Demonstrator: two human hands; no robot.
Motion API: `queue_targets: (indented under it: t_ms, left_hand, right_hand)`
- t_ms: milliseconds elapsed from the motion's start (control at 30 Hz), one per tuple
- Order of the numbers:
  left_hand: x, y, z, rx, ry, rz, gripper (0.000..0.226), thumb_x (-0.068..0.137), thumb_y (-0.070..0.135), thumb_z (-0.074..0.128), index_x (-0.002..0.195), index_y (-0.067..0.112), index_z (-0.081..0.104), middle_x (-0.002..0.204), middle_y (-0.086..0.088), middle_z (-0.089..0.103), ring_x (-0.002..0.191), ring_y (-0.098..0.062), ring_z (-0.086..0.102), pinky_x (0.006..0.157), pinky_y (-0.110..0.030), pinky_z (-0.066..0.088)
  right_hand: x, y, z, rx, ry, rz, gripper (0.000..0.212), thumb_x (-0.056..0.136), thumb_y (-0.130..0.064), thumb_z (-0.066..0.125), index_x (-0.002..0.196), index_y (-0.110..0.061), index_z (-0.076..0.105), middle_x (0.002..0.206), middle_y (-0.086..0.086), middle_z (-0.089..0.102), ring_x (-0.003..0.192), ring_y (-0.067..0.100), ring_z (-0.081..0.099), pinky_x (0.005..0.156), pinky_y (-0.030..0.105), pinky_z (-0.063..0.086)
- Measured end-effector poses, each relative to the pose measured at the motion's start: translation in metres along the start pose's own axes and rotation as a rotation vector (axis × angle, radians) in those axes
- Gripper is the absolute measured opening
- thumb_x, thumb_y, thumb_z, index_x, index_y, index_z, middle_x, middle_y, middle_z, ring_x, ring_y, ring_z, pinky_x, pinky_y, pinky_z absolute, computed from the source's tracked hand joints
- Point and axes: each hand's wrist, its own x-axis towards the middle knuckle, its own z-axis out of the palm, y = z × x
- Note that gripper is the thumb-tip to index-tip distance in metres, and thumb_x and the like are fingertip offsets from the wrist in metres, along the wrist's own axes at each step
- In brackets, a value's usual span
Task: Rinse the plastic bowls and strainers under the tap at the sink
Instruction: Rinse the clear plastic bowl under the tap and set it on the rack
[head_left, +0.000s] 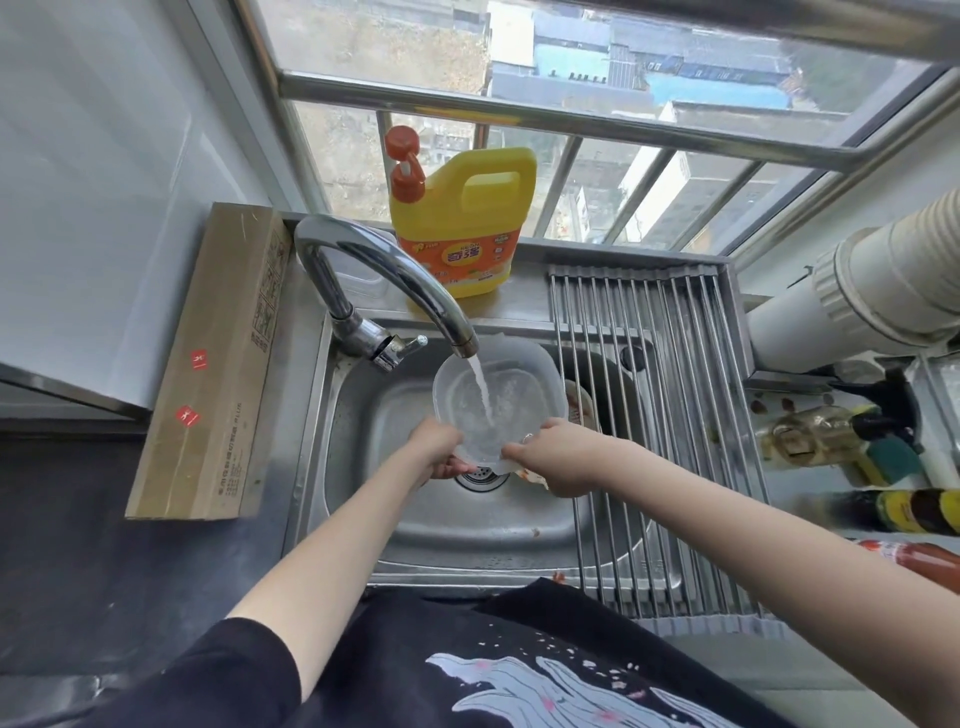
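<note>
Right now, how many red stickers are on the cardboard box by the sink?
2, both on the cardboard box left of the sink: one red sticker farther up its side, another nearer the person. Hidden faces may carry more.

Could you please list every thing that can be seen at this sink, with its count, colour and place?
bowl: one, clear plastic, held over the sink under the running water
tap: one, chrome, behind the sink at left, water running
sink: one, steel, in the middle
soap bottle: one, yellow with orange pump, on the ledge by the window
rack: one, steel rods, over the sink's right side
cardboard box: one, brown, left of the sink
left hand: grips the bowl's near left edge
right hand: grips the bowl's near right edge
</note>
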Motion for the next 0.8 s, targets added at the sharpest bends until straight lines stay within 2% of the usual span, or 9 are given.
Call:
queue_targets:
  t_ms: [133, 200, 267, 400, 467, 533, 634, 700, 800]
  left_hand:
    - [-0.003, -0.002, 0.002, -0.063, -0.088, 0.005, 0.019, 0.095, -0.001, 0.039, 0.111, -0.006, 0.046, 0.069, -0.021, 0.059, 0.035, -0.014, 0.061, 0.033, -0.016, 0.043]
    - [-0.005, -0.002, 0.0, -0.112, -0.138, -0.006, 0.017, 0.094, 0.001, 0.04, 0.109, -0.004, 0.046, 0.072, -0.021, 0.061, 0.039, -0.013, 0.062, 0.035, -0.016, 0.045]
    - [-0.008, -0.001, -0.007, -0.129, -0.191, -0.023, 0.016, 0.094, 0.009, 0.043, 0.104, -0.002, 0.049, 0.073, -0.017, 0.062, 0.043, -0.012, 0.06, 0.04, -0.017, 0.046]
    - [-0.019, 0.01, -0.025, -0.062, -0.284, -0.047, 0.052, 0.093, 0.052, 0.034, 0.098, 0.003, 0.051, 0.072, -0.01, 0.065, 0.053, -0.016, 0.059, 0.045, -0.019, 0.042]
    - [-0.019, 0.011, -0.039, 0.013, -0.205, -0.033, 0.078, 0.088, 0.07, 0.024, 0.094, 0.0, 0.058, 0.067, -0.01, 0.064, 0.046, -0.016, 0.053, 0.04, -0.016, 0.034]
    - [-0.015, 0.008, -0.054, 0.042, -0.05, 0.012, 0.093, 0.084, 0.078, 0.02, 0.079, -0.002, 0.067, 0.057, -0.008, 0.058, 0.036, -0.014, 0.043, 0.037, -0.016, 0.026]
    - [-0.008, -0.004, -0.074, -0.034, 0.16, 0.051, 0.076, 0.089, 0.069, 0.029, 0.084, 0.001, 0.063, 0.059, -0.008, 0.051, 0.041, -0.017, 0.039, 0.04, -0.018, 0.026]
    - [-0.01, -0.009, -0.079, -0.061, 0.159, 0.035, 0.064, 0.092, 0.065, 0.031, 0.092, 0.007, 0.059, 0.068, -0.006, 0.052, 0.052, -0.017, 0.042, 0.051, -0.023, 0.031]
    - [-0.014, -0.02, -0.079, -0.103, 0.019, -0.008, 0.06, 0.094, 0.063, 0.023, 0.088, 0.014, 0.058, 0.084, -0.005, 0.057, 0.07, -0.016, 0.049, 0.069, -0.028, 0.036]
  right_hand:
    - [-0.001, 0.0, 0.004, 0.225, 0.003, 0.071, 0.045, 0.095, -0.037, 0.045, 0.136, -0.019, 0.044, 0.121, 0.008, 0.064, 0.113, 0.026, 0.056, 0.106, 0.035, 0.029]
    - [-0.002, 0.001, 0.004, 0.194, 0.152, 0.083, 0.041, 0.096, -0.046, 0.043, 0.129, -0.022, 0.053, 0.114, 0.006, 0.068, 0.108, 0.024, 0.06, 0.105, 0.035, 0.029]
    - [-0.001, -0.001, 0.009, 0.094, 0.362, 0.065, 0.031, 0.096, -0.041, 0.046, 0.114, -0.021, 0.062, 0.097, 0.005, 0.072, 0.094, 0.026, 0.064, 0.099, 0.037, 0.034]
    - [0.001, -0.003, 0.024, 0.278, 0.888, 0.133, 0.033, 0.089, -0.039, 0.042, 0.086, -0.017, 0.066, 0.074, -0.004, 0.067, 0.069, 0.022, 0.061, 0.076, 0.035, 0.036]
    - [-0.004, -0.008, 0.023, 0.608, 0.98, 0.162, 0.034, 0.093, -0.035, 0.041, 0.088, -0.011, 0.064, 0.069, -0.006, 0.062, 0.066, 0.016, 0.056, 0.07, 0.032, 0.035]
    - [-0.006, -0.015, 0.02, 0.998, 0.96, 0.232, 0.029, 0.099, -0.028, 0.041, 0.088, -0.009, 0.06, 0.063, -0.009, 0.053, 0.061, 0.003, 0.048, 0.061, 0.023, 0.034]
    - [-0.003, -0.029, 0.02, 1.418, 0.891, 0.369, 0.029, 0.103, -0.021, 0.037, 0.081, -0.013, 0.055, 0.065, -0.009, 0.046, 0.058, -0.001, 0.04, 0.057, 0.017, 0.032]
    - [0.007, -0.038, 0.027, 1.675, 0.833, 0.505, 0.03, 0.104, -0.023, 0.035, 0.087, -0.018, 0.059, 0.076, -0.006, 0.056, 0.07, 0.003, 0.05, 0.066, 0.02, 0.042]
    - [0.029, -0.044, 0.043, 2.265, 0.626, 0.626, 0.03, 0.105, -0.027, 0.033, 0.105, -0.017, 0.061, 0.109, 0.01, 0.067, 0.1, 0.023, 0.062, 0.092, 0.043, 0.052]
